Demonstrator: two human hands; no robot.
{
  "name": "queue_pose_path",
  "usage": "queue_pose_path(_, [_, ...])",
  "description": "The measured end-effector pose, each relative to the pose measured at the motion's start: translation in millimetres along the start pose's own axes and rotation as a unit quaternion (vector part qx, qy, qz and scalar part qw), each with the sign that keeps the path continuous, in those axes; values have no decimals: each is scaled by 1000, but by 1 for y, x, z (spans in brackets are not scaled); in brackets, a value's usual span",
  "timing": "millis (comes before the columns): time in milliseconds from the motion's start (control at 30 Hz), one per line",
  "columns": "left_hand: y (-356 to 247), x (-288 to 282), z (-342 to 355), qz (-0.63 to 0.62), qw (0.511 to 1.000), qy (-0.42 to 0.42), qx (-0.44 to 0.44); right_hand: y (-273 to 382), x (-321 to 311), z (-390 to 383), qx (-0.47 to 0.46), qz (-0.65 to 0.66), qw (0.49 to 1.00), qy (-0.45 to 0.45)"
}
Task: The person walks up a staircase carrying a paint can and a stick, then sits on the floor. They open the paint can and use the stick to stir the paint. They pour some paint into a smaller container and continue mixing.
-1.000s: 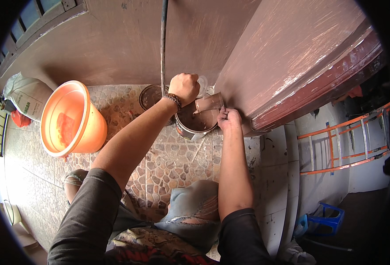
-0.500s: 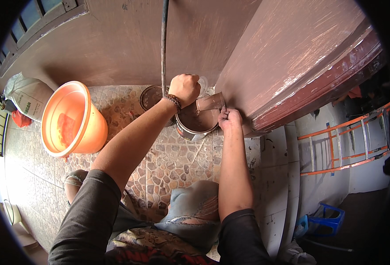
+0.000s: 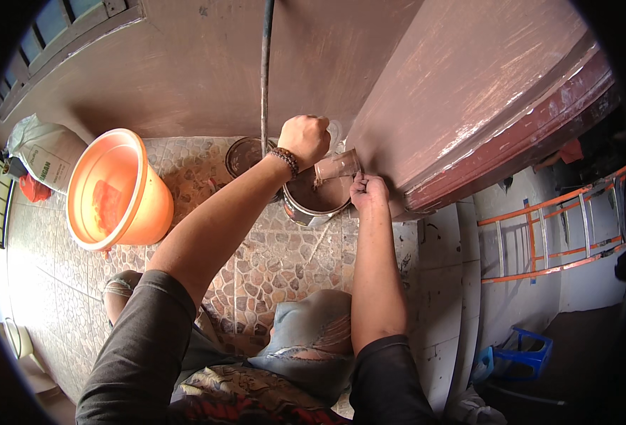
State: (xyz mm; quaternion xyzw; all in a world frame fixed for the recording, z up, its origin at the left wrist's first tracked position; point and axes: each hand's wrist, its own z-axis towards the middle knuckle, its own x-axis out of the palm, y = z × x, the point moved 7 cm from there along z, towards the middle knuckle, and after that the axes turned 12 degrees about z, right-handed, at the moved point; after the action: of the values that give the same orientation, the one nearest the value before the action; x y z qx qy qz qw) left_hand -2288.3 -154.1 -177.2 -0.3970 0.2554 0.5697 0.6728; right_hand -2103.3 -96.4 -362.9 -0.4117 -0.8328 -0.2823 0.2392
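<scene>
My right hand (image 3: pixel 369 190) pinches the end of a clear plastic cup (image 3: pixel 336 164) smeared with brown. The cup lies tilted above an open paint bucket (image 3: pixel 316 216) of brown paint, its other end over the paint. Closed in a fist, my left hand (image 3: pixel 304 138) is held above the bucket's far left side, a beaded bracelet at its wrist. A clear, round plastic edge (image 3: pixel 336 130) shows just beyond that fist; the fingers face away, so what they grip is hidden. Left of the bucket stands a second, dark-rimmed bucket (image 3: pixel 232 161), partly behind my left forearm.
An upright pole (image 3: pixel 265 71) rises from the second bucket against the brown wall (image 3: pixel 185 78). A large orange tub (image 3: pixel 158 205) and a white sack (image 3: pixel 47 159) stand left. Rightward are a brown panel, an orange-railed ladder (image 3: pixel 554 272) and a blue plastic stool (image 3: pixel 532 358). Patterned stone tiles cover the floor.
My left fist has shifted slightly to the right and away from me. The tilted cup and my right hand have barely moved.
</scene>
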Motion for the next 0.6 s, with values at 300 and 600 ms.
queue_pose_path(300, [0,-3,5,4,1000,6,-8,-3,0,6,5,-20,1000,0])
queue_pose_path(600, [1,-6,9,-3,1000,-7,-17,-11,8,-5,42,-68,997,24])
